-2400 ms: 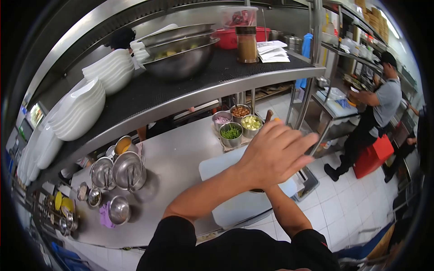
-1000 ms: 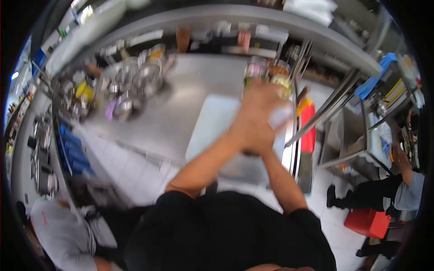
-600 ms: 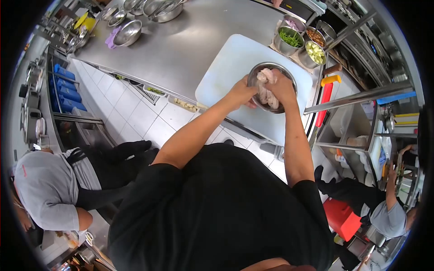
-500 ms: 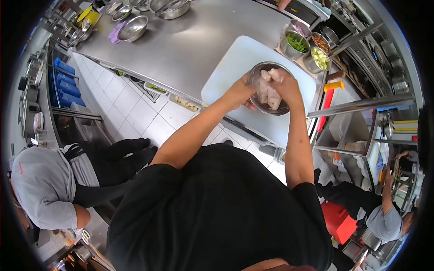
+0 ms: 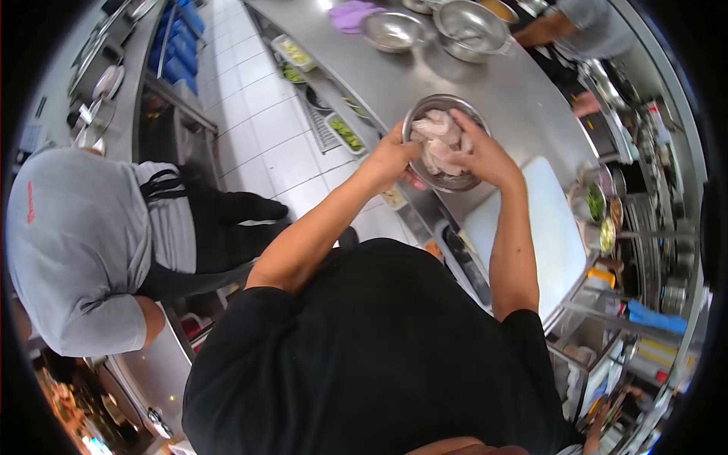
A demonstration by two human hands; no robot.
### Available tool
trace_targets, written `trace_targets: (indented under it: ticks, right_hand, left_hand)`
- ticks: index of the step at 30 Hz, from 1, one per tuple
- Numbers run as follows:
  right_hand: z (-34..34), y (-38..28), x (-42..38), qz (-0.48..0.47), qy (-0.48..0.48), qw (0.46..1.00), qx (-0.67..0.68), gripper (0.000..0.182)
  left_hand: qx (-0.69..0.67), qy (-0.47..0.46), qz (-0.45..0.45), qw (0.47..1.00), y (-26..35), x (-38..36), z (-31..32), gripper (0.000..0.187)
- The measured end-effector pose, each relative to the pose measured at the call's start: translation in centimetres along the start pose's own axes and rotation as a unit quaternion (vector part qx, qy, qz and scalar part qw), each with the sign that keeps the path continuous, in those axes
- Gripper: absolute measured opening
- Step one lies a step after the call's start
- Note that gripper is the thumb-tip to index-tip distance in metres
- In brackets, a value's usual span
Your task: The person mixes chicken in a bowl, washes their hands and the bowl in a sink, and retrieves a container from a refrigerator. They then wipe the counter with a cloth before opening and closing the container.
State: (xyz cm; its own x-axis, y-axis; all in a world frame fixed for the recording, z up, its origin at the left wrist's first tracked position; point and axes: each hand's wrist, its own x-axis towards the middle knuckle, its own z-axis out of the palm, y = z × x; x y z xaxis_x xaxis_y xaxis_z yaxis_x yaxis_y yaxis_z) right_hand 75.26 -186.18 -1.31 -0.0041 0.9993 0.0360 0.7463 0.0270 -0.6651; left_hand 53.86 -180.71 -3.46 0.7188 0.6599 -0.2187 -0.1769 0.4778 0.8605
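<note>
A round metal bowl (image 5: 447, 182) holds pale pink pieces of meat that look like raw chicken (image 5: 438, 136). My left hand (image 5: 396, 157) grips the bowl's left side, thumb over the rim and fingers underneath. Inside the bowl, my right hand (image 5: 489, 158) has its thumb and fingers around the chicken; some fingertips are hidden by the meat. The bowl is held above the steel counter (image 5: 523, 98), near its front edge. A white cutting board (image 5: 535, 235) lies to the right, partly behind my right forearm.
A metal bowl (image 5: 393, 32) and a colander (image 5: 472, 30) stand farther along the counter, by a purple cloth (image 5: 353, 15). Containers of cut vegetables (image 5: 596, 201) sit at right. A person in grey (image 5: 83, 243) stands at left; another person's arm (image 5: 550, 29) shows across the counter.
My view has turned left along the counter. Both hands have carried the bowl of chicken off the cutting board to its left. My right hand still grasps the chicken.
</note>
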Motion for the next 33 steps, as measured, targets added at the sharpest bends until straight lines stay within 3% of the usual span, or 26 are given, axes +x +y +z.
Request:
trace_targets:
  ticks: [2,3,6,7,10,11,15,18,22,23,27,31,33]
  right_hand:
    - [4.8,-2.1,4.7,-0.089,0.01,0.995,-0.048,0.082]
    - [6.8,-3.1,6.9,-0.103,0.015,0.994,-0.04,0.072]
    - [10.0,-7.8,12.5,-0.022,-0.11,0.989,-0.098,0.055]
    - [11.4,-7.4,14.6,-0.084,-0.082,0.983,-0.139,0.042]
    - [11.2,-11.6,19.4,-0.093,-0.046,0.987,-0.126,0.036]
    - [11.3,-11.7,21.1,-0.138,-0.046,0.985,-0.09,0.037]
    - [10.8,-15.5,27.2,-0.037,-0.3,0.948,0.102,0.056]
    - [14.2,-13.9,34.1,-0.216,-0.241,0.946,0.014,0.058]
    - [15.7,-17.3,39.8,-0.238,-0.163,0.957,0.039,0.055]
    - [16.1,-17.9,41.1,-0.249,-0.155,0.956,-0.006,0.054]
    - [20.4,-21.0,45.6,-0.278,-0.254,0.924,-0.064,0.063]
    - [24.1,-22.7,52.9,-0.368,-0.336,0.866,0.028,0.066]
    - [24.8,-23.6,56.9,-0.326,-0.38,0.855,0.134,0.065]
  left_hand:
    - [-0.005,0.03,0.016,0.999,1.3,-0.3,-3.2,0.067]
    - [-0.006,0.053,0.025,0.998,2.0,-0.9,-4.7,0.067]
    - [-0.023,0.097,0.017,0.995,3.9,-2.5,-9.2,0.068]
    - [-0.033,0.101,0.01,0.994,4.1,-2.8,-10.7,0.068]
    - [-0.072,0.139,0.011,0.988,6.2,-3.5,-14.5,0.071]
    - [-0.081,0.161,0.032,0.983,6.6,-3.6,-15.3,0.071]
    - [-0.082,0.218,0.086,0.969,8.7,-3.3,-20.4,0.07]
    - [-0.078,0.264,0.133,0.952,10.5,-2.1,-22.7,0.067]
    - [-0.087,0.334,0.166,0.924,12.9,0.4,-26.9,0.067]
    - [-0.088,0.354,0.176,0.914,13.9,1.2,-27.6,0.067]
    - [-0.078,0.412,0.215,0.882,17.9,3.5,-30.7,0.066]
    - [-0.119,0.438,0.22,0.864,19.9,4.0,-35.3,0.06]
    - [-0.127,0.442,0.221,0.86,21.8,4.1,-37.9,0.06]
